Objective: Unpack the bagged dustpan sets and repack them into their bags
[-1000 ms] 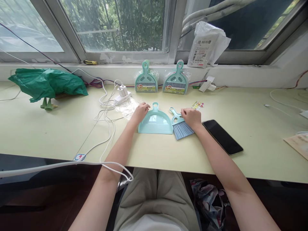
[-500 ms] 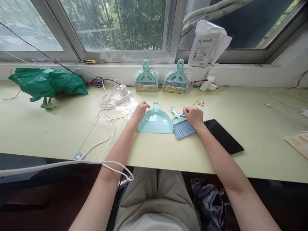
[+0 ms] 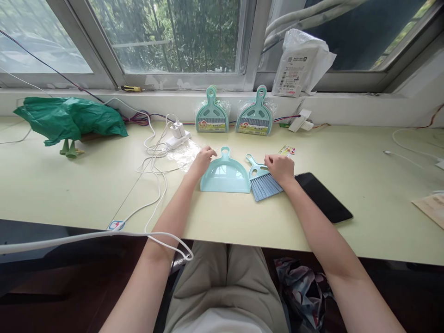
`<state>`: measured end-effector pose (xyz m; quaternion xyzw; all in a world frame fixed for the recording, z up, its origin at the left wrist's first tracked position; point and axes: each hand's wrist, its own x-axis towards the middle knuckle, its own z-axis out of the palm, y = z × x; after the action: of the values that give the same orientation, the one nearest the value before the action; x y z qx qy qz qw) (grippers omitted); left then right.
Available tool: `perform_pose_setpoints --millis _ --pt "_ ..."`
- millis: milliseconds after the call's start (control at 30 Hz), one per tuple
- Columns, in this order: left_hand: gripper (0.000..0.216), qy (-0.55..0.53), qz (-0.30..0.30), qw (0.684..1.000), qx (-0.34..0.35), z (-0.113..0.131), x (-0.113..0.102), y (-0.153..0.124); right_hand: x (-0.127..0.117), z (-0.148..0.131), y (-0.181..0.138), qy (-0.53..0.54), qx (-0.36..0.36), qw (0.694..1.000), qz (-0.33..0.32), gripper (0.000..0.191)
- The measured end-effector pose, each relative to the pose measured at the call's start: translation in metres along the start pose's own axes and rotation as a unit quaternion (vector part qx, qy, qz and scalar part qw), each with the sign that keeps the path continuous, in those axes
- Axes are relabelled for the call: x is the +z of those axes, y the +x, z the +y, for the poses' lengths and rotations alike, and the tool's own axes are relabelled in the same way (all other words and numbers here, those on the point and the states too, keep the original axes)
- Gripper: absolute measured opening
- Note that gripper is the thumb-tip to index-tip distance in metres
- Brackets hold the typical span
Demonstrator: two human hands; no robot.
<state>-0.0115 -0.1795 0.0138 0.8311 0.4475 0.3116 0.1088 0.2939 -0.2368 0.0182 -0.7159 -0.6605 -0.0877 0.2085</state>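
Note:
A light blue-green dustpan [image 3: 225, 178] lies on the table with its handle pointing toward the window. My left hand [image 3: 204, 161] rests at its left edge, fingers loosely bent and apart, holding nothing; whether it touches the rim I cannot tell. To the dustpan's right, a matching hand brush [image 3: 265, 185] lies tilted, with its blue-grey bristles toward me. My right hand [image 3: 280, 167] is closed in a loose fist over the brush's right end and hides part of it. Nothing shows inside that fist. A small printed card [image 3: 287, 150] lies just behind it.
Two wrapped dustpan sets [image 3: 212, 113] [image 3: 255, 115] lean against the wall. A black phone [image 3: 324, 196] lies beside my right forearm. White cables [image 3: 157, 185], a charger [image 3: 177, 130] and clear plastic wrap [image 3: 185, 155] are on the left, past them a green bag [image 3: 74, 118]. A cable loop crosses my left forearm.
Both hands, the dustpan and the brush keep their places. Only a very slight shift of the whole view shows.

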Motion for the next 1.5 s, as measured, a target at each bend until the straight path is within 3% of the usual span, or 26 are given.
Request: perform_pose_setpoints --millis 367,1067,1367,1500 --pt "0.041 0.005 -0.008 1.000 0.002 -0.001 0.000 0.000 -0.001 -0.001 0.000 -0.031 -0.003 0.999 -0.021 0.044" --pt "0.040 0.016 -0.006 1.000 0.010 -0.001 0.000 -0.001 -0.028 -0.007 0.001 -0.019 -0.035 0.980 -0.197 0.034" --pt "0.038 0.022 -0.014 1.000 0.014 -0.006 0.003 -0.001 -0.018 -0.013 -0.001 -0.021 -0.028 0.982 -0.185 0.041" --pt "0.035 0.021 -0.023 0.999 0.012 -0.008 0.004 0.000 -0.012 -0.020 -0.004 -0.029 -0.015 0.986 -0.165 0.034"
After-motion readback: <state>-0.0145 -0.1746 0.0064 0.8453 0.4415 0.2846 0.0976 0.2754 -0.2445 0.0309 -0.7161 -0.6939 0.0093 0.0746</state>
